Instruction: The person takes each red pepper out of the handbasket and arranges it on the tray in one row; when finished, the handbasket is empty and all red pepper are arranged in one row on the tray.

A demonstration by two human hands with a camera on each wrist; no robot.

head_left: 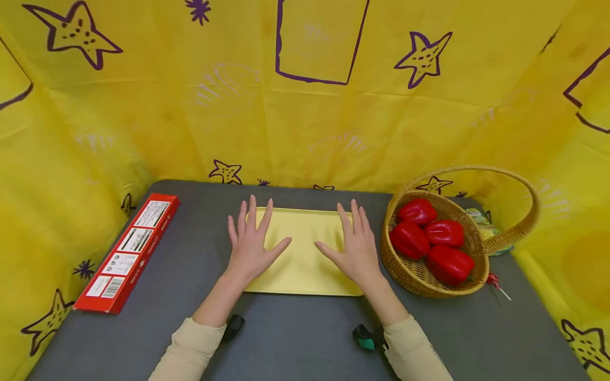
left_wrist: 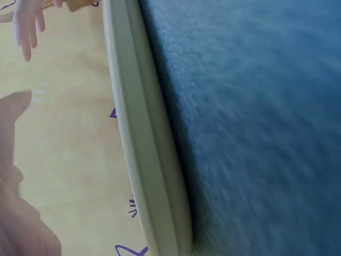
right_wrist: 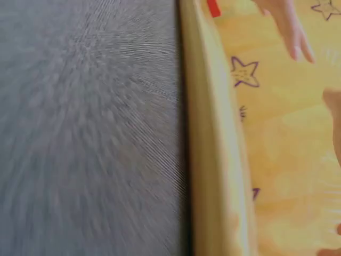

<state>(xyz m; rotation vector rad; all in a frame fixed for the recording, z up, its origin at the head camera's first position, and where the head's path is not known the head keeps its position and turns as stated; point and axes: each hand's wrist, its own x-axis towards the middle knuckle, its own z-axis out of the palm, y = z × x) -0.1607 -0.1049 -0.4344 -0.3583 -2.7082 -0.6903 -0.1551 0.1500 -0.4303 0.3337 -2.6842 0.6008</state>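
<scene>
A pale yellow rectangular tray (head_left: 300, 254) lies on the grey table in the head view. Over its left end is my left hand (head_left: 250, 248), fingers spread and thumb pointing inward, holding nothing. My right hand (head_left: 356, 251) mirrors it over the right end, likewise spread with nothing held. Whether either hand touches the tray, I cannot tell. In the left wrist view the tray's edge (left_wrist: 141, 128) runs close to the camera, with part of the left hand (left_wrist: 21, 186) at the side. The right wrist view shows the tray's edge (right_wrist: 208, 138) too.
A wicker basket (head_left: 388, 254) with several red bell peppers (head_left: 450, 264) stands on the right. Behind it lies a colourful packet (head_left: 483, 225), and beside it a red-wrapped lollipop (head_left: 494, 280). A long red box (head_left: 128, 254) lies at the left. Yellow cloth (head_left: 305, 121) hangs around the table.
</scene>
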